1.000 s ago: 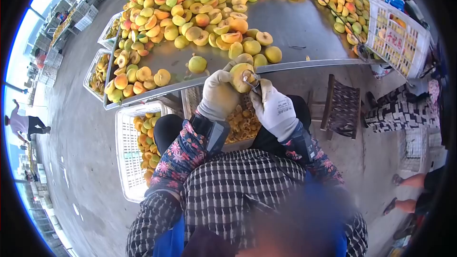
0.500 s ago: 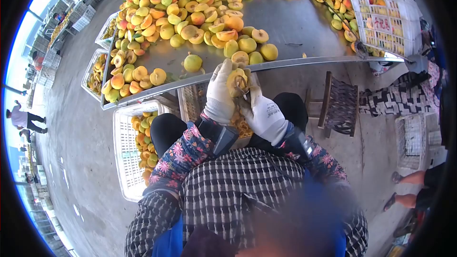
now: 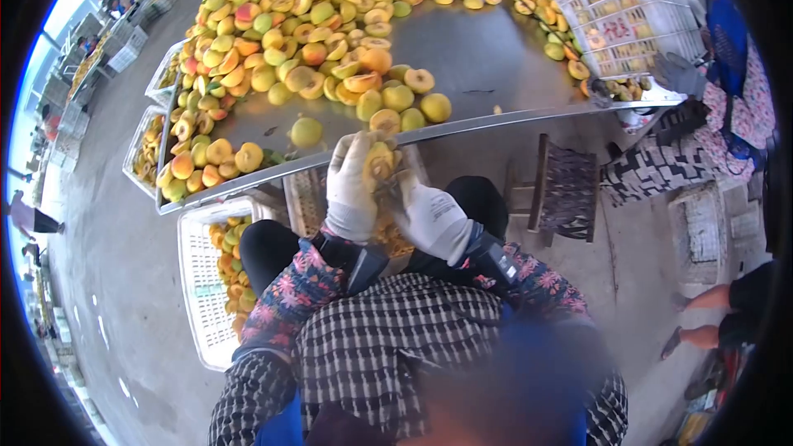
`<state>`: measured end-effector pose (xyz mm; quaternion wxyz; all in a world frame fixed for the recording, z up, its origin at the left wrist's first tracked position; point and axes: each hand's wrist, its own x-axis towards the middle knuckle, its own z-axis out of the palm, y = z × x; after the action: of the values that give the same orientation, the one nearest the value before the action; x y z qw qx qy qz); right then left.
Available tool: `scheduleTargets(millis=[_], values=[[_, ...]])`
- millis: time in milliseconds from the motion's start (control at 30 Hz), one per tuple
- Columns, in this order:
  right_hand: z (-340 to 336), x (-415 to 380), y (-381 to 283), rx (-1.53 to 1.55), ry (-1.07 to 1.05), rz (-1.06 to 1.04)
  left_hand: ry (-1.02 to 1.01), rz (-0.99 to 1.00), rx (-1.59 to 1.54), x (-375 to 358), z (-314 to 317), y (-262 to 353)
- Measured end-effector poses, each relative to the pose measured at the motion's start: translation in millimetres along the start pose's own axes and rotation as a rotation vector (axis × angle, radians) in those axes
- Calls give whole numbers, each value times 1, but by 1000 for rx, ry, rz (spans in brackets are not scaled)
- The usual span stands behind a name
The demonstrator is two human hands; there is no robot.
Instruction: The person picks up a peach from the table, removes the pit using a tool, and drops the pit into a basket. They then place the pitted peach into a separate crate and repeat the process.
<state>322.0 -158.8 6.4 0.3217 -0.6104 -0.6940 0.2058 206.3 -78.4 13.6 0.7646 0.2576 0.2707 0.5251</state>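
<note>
My left hand [image 3: 351,186], in a white glove, is closed round a halved yellow peach [image 3: 380,163] just in front of the metal table's edge. The cut face of the peach is turned toward my right hand [image 3: 434,219], also gloved in white. Those right fingers are bent close against the fruit and blurred by motion. A small curved metal tool showed at them half a second ago; now it is hardly discernible. On the table, a whole peach [image 3: 306,132] lies just beyond my left hand. A large pile of halved peaches [image 3: 306,41] spreads behind it.
The metal table [image 3: 462,58] has a raised rim. A white crate [image 3: 188,281] holding peaches stands by my left knee. To the right are a woven stool [image 3: 568,190], a tilted white basket [image 3: 632,25] and another crate [image 3: 698,227]. A person's legs [image 3: 702,322] show at far right.
The whole view has shifted, so table and hands appear further left and lower. The peach stays in my left hand. My right hand's fingertips have become blurred and the metal tool less distinct.
</note>
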Motion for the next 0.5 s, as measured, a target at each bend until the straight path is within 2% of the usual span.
scheduleTargets(millis=[33, 133, 200, 233, 267, 333, 400, 433, 500], values=[[-4, 1, -1, -50, -58, 44, -11, -18, 9, 2, -4, -1], [-3, -1, -1, 85, -24, 15, -14, -58, 36, 7, -6, 1], [7, -1, 1, 286, 17, -11, -110, 19, 182, 8, -11, 2], [9, 1, 6, 259, -3, -31, -71, 94, 88, 5, -3, 0], [7, 2, 8, 234, -24, -53, -59, 86, 110, 6, -4, -3], [-4, 5, 9, 91, -42, -63, -102, -68, 168, 10, -7, 6], [4, 4, 21, 7, -40, -121, -152, -116, 152, 16, -13, 7], [14, 4, 30, 80, -52, -133, -185, -149, 220, 20, -16, 9], [19, 5, 31, 223, -17, -126, -128, -199, 227, 31, -23, 7]])
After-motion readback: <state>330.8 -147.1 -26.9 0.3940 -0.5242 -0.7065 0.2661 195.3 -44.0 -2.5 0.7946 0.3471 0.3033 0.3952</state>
